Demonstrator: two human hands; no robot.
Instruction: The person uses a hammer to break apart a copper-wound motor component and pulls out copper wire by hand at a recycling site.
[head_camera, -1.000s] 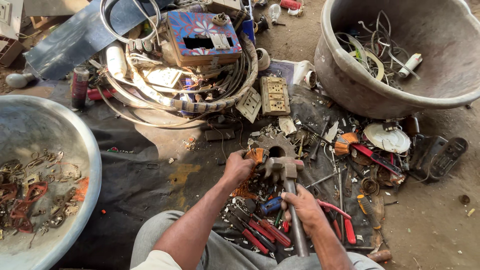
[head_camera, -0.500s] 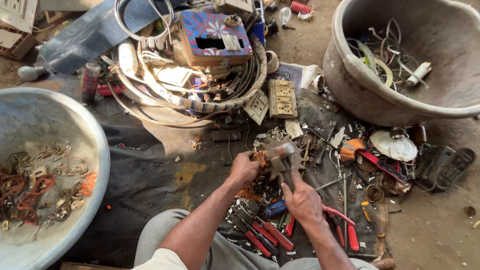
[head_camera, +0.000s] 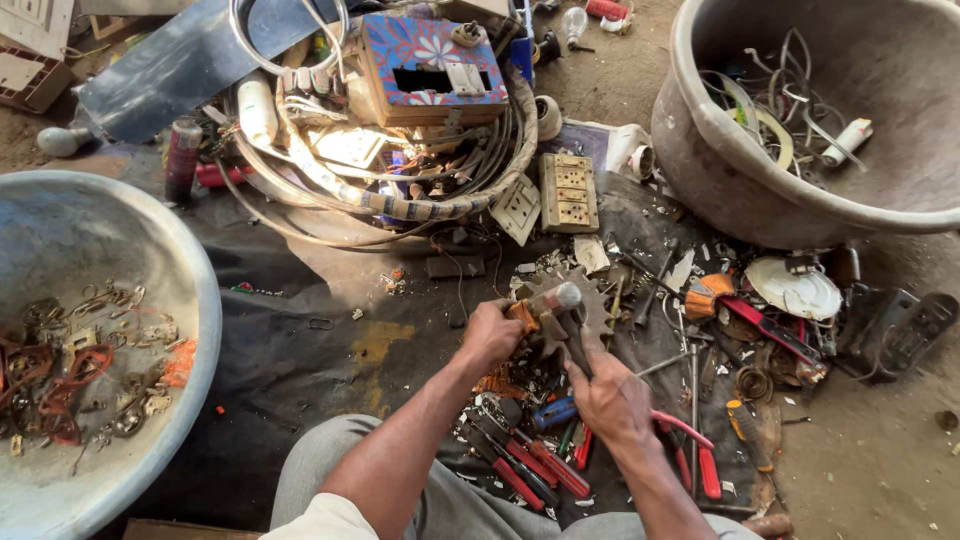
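Hammer (head_camera: 562, 318) lies between basin (head_camera: 190, 290) and tub (head_camera: 700, 160).

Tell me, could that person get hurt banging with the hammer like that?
Maybe. The left hand holds a small orange part right beside the hammer head, so a missed blow could hit its fingers. Bits might also fly off. The toothed gear underneath looks sharp-edged and could scrape the right hand.

Both forearms reach forward from the bottom edge, bare, converging toward the middle. The left hand (head_camera: 490, 335) lies palm down, its fingers curled tight in a pinching grip, wrist straight. The right hand (head_camera: 612, 400) sits nearer the body and just beside the left, fingers wrapped in a closed fist, knuckles up, wrist bent slightly inward. The knees show below.
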